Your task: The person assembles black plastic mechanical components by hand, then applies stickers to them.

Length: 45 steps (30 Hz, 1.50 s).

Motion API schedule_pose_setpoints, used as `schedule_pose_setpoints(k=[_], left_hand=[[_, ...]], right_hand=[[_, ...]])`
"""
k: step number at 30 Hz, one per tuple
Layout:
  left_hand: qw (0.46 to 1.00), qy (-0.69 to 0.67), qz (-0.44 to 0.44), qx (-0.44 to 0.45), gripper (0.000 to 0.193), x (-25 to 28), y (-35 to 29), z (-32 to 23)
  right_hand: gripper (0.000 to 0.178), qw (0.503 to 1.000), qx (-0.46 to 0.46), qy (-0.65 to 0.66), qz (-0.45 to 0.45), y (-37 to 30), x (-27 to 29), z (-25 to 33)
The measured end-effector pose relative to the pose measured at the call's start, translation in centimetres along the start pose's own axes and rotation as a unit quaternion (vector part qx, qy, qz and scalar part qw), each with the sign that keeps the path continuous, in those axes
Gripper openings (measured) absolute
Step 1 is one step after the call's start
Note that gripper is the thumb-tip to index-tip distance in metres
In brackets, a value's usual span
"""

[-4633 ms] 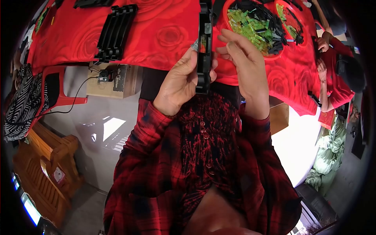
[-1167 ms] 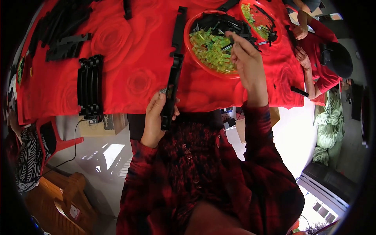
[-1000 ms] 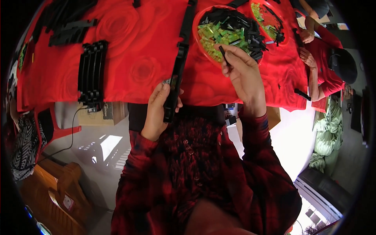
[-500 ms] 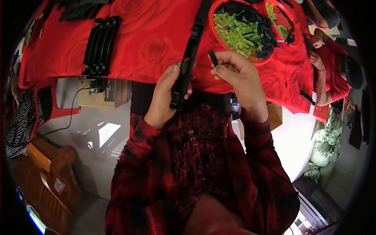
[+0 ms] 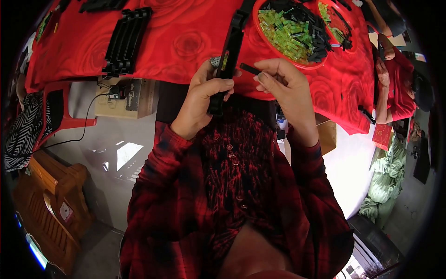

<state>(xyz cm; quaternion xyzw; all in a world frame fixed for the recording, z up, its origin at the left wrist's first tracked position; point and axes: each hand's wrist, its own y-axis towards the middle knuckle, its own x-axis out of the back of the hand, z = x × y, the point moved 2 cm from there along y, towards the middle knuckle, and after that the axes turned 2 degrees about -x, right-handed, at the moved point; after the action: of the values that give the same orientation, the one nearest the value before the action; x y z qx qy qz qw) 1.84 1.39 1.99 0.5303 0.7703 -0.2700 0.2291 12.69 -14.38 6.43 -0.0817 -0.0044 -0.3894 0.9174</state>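
My left hand [image 5: 203,95] is wrapped round a long black plastic bar [image 5: 231,49], held tilted over the table's near edge. A small yellow-green piece [image 5: 225,61] shows in a slot of the bar, and a patterned grey bit peeks out beside my left fingers. Between thumb and forefinger, my right hand [image 5: 285,86] pinches a short flat black strip [image 5: 250,69]. The strip's free end points at the bar, with a small gap between them. What lies under my left fingers is hidden.
A red-rimmed basin [image 5: 320,65] of yellow-green and black pieces stands right of the bar, with a smaller red tray [image 5: 351,46] beyond. Several black bars [image 5: 126,43] lie at left on the red tablecloth [image 5: 186,60]. Another person's hand [image 5: 383,73] is at far right.
The black strip has turned from near upright to almost level, pointing at the bar. My left thumb has moved across the bar's face. The whole view has shifted slightly.
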Motion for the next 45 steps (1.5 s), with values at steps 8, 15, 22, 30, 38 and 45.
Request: schedule_pose_setpoints(k=[8, 15, 22, 30, 38, 45], left_hand=[[1.0, -0.019, -0.015, 0.012, 0.04, 0.1, -0.1, 0.5], [0.999, -0.015, -0.02, 0.04, 0.045, 0.0, -0.1, 0.6], [0.999, -0.028, 0.031, 0.032, 0.034, -0.1, 0.0, 1.0], [0.996, -0.065, 0.053, 0.044, 0.058, 0.4, 0.4, 1.5], [0.996, -0.038, 0.038, 0.074, 0.046, -0.3, 0.0, 1.2], [0.994, -0.024, 0.046, 0.093, 0.044, -0.5, -0.1, 1.0]], right_hand=[[0.033, 0.997, 0.034, -0.076, 0.005, -0.5, -0.3, 0.5], [0.038, 0.994, 0.054, -0.089, -0.02, -0.6, -0.9, 0.5], [0.024, 0.998, 0.043, -0.036, -0.037, -0.7, -0.7, 0.3], [0.022, 0.995, 0.05, 0.02, -0.079, -0.3, -0.5, 0.7], [0.018, 0.993, 0.064, 0.021, -0.094, -0.2, -1.0, 1.4], [0.015, 0.991, 0.101, 0.011, -0.089, 0.1, -1.9, 1.8]])
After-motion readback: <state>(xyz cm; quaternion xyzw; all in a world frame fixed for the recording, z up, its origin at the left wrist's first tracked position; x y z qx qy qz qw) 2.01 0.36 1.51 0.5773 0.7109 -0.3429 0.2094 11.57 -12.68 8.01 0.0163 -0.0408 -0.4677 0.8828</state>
